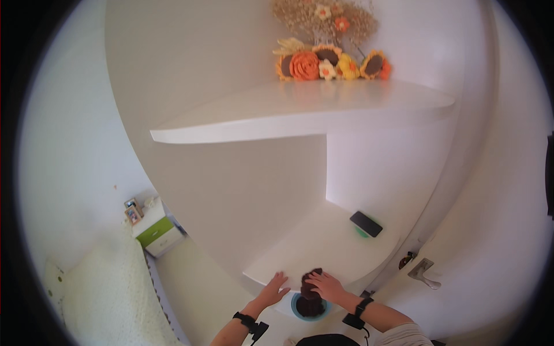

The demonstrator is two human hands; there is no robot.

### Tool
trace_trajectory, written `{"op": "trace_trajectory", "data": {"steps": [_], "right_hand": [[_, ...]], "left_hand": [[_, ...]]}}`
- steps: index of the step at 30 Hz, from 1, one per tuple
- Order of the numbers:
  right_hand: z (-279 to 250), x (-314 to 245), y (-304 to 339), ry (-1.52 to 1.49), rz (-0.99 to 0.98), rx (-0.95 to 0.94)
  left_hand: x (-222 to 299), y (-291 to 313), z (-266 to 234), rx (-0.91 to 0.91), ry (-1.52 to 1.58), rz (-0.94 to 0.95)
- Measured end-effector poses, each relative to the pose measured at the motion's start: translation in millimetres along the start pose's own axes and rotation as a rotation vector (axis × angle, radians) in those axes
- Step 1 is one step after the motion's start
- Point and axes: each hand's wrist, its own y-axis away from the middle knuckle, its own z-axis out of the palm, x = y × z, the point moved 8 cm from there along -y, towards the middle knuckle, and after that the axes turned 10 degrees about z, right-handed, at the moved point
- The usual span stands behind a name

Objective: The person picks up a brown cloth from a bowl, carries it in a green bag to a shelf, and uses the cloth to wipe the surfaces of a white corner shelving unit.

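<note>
My right hand (325,285) is closed on a dark brown, crumpled cloth (311,279) at the front edge of the lower white shelf (311,242). Directly below, a round light-blue basin (329,312) has something dark brown inside, too small to make out clearly. The cloth hangs down toward this basin; whether the two brown things are joined I cannot tell. To the left, my left hand (274,288) is beside the shelf's front edge with its fingers apart and nothing in it. Both wrists wear black straps with small black devices.
A dark phone (366,224) lies on a green object (362,232) toward the shelf's right. The upper shelf (242,128) holds flowers (304,66). A door handle (425,274) is at right; a bed (109,288) and small cabinet (156,230) stand at left.
</note>
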Motion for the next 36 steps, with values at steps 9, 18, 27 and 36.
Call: {"op": "trace_trajectory", "data": {"steps": [9, 18, 27, 36], "right_hand": [[-184.2, 38.8, 52.2, -1.124, 0.631, 0.155], [-588.4, -100.1, 88.9, -0.649, 0.113, 1.084], [-587.1, -60.0, -80.4, 0.182, 0.487, 0.280], [-517.3, -198.9, -157.4, 0.093, 0.373, -0.077]], "left_hand": [[137.5, -41.7, -242.6, 0.061, 0.137, 0.439], [312.2, -44.7, -479.7, 0.762, -0.500, 0.773], [279.7, -110.7, -511.0, 0.741, -0.561, 0.489], [245.4, -87.5, -527.8, 0.879, -0.198, 0.495]]}}
